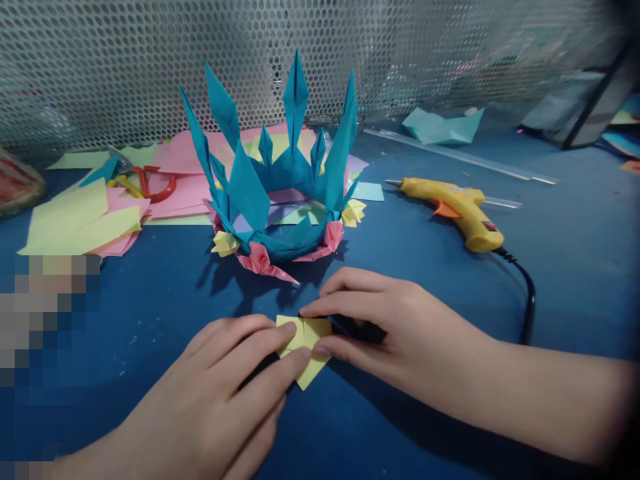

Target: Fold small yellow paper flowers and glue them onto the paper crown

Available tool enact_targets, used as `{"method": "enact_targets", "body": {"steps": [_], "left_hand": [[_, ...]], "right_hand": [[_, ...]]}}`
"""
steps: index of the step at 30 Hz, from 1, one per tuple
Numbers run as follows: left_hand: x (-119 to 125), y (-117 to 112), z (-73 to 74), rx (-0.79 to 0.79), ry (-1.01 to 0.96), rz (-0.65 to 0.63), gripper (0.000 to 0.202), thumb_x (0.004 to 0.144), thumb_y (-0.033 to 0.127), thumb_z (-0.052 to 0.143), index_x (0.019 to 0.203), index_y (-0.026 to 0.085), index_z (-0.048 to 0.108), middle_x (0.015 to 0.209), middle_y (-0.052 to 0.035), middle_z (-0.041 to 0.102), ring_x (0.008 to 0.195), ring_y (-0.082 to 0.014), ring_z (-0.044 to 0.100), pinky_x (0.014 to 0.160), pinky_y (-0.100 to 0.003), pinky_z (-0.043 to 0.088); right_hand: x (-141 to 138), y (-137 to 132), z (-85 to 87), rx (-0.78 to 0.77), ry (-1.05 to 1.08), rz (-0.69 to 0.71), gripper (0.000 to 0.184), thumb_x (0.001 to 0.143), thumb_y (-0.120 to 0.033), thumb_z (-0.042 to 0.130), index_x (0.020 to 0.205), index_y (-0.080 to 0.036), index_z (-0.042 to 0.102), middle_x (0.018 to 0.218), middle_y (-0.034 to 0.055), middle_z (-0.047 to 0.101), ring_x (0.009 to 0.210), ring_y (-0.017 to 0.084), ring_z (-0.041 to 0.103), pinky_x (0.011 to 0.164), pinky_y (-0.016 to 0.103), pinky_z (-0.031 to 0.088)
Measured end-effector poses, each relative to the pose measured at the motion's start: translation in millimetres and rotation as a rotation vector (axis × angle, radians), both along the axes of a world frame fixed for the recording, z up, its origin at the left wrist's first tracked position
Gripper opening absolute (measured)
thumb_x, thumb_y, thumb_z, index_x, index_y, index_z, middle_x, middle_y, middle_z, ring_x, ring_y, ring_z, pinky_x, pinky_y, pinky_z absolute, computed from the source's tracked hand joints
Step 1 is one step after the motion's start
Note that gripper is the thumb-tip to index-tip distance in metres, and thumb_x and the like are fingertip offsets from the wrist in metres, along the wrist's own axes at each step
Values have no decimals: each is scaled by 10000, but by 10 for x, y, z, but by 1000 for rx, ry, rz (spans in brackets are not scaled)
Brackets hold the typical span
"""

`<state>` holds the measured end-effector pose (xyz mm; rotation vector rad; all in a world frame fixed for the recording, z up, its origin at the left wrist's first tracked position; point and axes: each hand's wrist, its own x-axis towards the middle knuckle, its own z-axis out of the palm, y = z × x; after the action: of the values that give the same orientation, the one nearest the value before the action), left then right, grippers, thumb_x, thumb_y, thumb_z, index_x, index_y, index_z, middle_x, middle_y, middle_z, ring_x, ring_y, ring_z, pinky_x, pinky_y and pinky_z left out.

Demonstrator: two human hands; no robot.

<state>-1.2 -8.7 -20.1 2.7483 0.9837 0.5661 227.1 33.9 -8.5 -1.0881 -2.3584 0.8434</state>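
A small folded yellow paper piece [306, 347] lies on the blue table [150, 313] near its front edge. My left hand [225, 387] presses its fingertips onto the paper's left side. My right hand [385, 320] pinches the paper's right side between thumb and fingers. Just behind the hands stands a blue paper crown [280, 180] with tall spikes, trimmed with small pink and yellow paper flowers around its base.
A yellow glue gun [457, 210] lies at the right, its black cord running toward me. Yellow and pink paper sheets [85, 220] and red-handled scissors [150, 183] lie at the left. A perforated metal screen [320, 60] closes the back. A turquoise folded paper [440, 127] lies far right.
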Motion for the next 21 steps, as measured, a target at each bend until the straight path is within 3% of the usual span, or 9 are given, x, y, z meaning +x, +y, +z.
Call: {"method": "enact_targets", "body": {"steps": [4, 8, 15, 21], "left_hand": [[15, -9, -3, -2, -33, 44, 327, 958, 125, 375, 1193, 199, 591, 1231, -21, 592, 1192, -160, 465, 1014, -280, 320], [11, 15, -22, 29, -27, -21, 329, 959, 111, 365, 1211, 168, 569, 1205, -35, 618, 1191, -138, 484, 1043, -261, 297], [-20, -1, -72, 148, -32, -34, 374, 910, 49, 370, 1196, 168, 578, 1183, -15, 667, 1180, -145, 539, 1075, -276, 333], [-26, -7, -91, 182, 22, -46, 413, 872, 33, 409, 1251, 122, 549, 1215, -41, 657, 1179, -172, 550, 1088, -295, 347]], "right_hand": [[24, 52, 21, 19, 36, 27, 109, 825, -122, 656, 903, -190, 690, 844, -9, 662, 740, 92, 625, 638, 166, 483], [72, 126, 6, 86, 59, 154, 118, 871, -92, 581, 836, -171, 663, 828, -1, 672, 747, 85, 630, 692, 160, 493], [172, 229, 14, 630, -95, 507, 322, 973, -86, 331, 924, -115, 648, 891, 80, 696, 752, 162, 602, 655, 278, 491], [180, 206, 80, 665, -195, 594, 462, 994, -112, 223, 874, -164, 666, 794, 78, 674, 759, 169, 613, 644, 292, 485]]}}
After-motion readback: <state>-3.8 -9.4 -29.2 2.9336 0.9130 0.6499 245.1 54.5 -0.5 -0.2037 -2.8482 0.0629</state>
